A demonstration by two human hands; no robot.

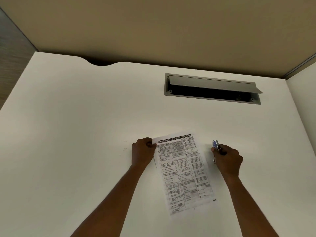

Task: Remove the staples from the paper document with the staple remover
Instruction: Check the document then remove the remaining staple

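Observation:
A printed paper document (184, 171) lies flat on the white desk (85, 117), slightly tilted. My left hand (142, 152) pinches its top left corner with curled fingers. To the right of the sheet, my right hand (228, 159) grips a small blue and silver staple remover (215, 147), whose tip sticks up past my fingers. The tool is off the paper, a little beyond its right edge. Several tiny bent staples (124, 148) lie loose on the desk left of my left hand.
A grey cable hatch (212, 88) with its lid raised opens in the desk behind the paper. A beige partition wall (153, 28) runs along the desk's far edge, and a rounded notch (100, 63) cuts into that edge.

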